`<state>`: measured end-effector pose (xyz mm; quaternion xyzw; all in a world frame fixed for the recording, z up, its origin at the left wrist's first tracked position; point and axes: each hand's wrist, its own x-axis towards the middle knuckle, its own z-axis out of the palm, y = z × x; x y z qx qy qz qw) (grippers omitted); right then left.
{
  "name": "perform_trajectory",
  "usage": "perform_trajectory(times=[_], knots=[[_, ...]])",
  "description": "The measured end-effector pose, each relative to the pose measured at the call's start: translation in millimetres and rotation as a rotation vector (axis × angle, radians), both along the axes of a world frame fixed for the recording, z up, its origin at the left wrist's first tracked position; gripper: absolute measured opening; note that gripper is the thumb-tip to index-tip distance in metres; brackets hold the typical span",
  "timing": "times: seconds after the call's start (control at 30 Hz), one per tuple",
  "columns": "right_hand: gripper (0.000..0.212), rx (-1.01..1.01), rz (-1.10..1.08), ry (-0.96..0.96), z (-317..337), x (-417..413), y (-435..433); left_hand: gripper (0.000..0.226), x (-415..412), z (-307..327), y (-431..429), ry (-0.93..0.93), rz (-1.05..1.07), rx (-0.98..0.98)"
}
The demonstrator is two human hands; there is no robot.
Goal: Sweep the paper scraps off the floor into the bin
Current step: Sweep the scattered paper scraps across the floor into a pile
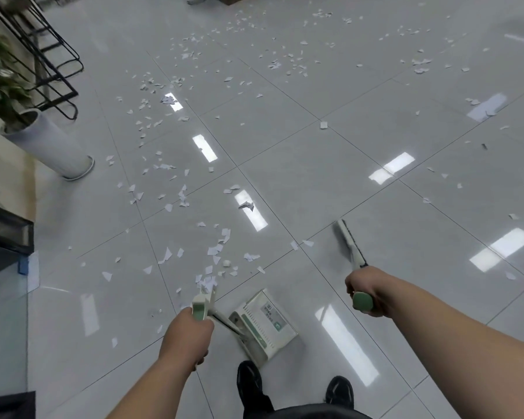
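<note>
White paper scraps (215, 251) lie scattered over the glossy grey tiled floor, thick on the left and stretching to the far end of the room. My left hand (186, 338) grips the green-and-white handle of a long-handled dustpan (262, 323), whose pan sits low by my feet, just right of that hand. My right hand (365, 293) grips the green handle end of a broom; its head (347, 237) is blurred, above the floor to the right of the nearest scraps. No bin is in view.
A white tapered planter (53, 143) with a leafy plant stands at the left, beside a black wire rack (50, 52). A dark cabinet edge (6, 228) lies at the left border. My two black shoes (250, 385) are at the bottom centre.
</note>
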<state>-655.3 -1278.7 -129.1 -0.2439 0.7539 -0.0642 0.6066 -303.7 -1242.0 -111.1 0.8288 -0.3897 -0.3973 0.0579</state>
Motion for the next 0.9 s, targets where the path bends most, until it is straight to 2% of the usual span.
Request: perform_trajectory(times=[0.13, 0.23, 0.3, 0.4, 0.47, 0.63, 0.77, 0.9], knots=[[0.025, 0.045, 0.105, 0.029, -11.1, 60.5, -11.0, 0.012, 32.9, -2.6, -18.7, 0.027, 0.002, 0.014], [0.028, 0.048, 0.169, -0.041, -11.0, 123.1, -23.9, 0.009, 61.3, -6.1, -37.8, 0.052, 0.003, 0.023], [0.023, 0.072, 0.154, -0.101, -7.6, 163.5, -33.8, 0.008, 79.9, -9.2, -49.9, 0.074, 0.005, 0.030], [0.003, 0.198, 0.064, -0.182, 3.3, 212.4, -50.9, 0.006, 106.5, -15.0, -63.1, 0.115, 0.005, 0.049], [0.003, 0.257, 0.043, -0.251, 10.8, 236.7, -64.0, 0.004, 122.9, -18.0, -69.7, 0.131, 0.019, 0.057], [0.005, 0.271, -0.026, -0.361, 23.3, 270.2, -76.1, 0.013, 152.8, -19.2, -82.5, 0.146, 0.017, 0.047], [0.006, 0.205, -0.056, -0.319, 34.4, 276.3, -65.6, 0.007, 151.3, -16.1, -90.8, 0.128, -0.095, 0.055], [0.004, 0.116, -0.155, -0.266, 48.2, 247.6, -51.4, 0.016, 126.0, -14.3, -98.7, 0.102, -0.204, 0.059]])
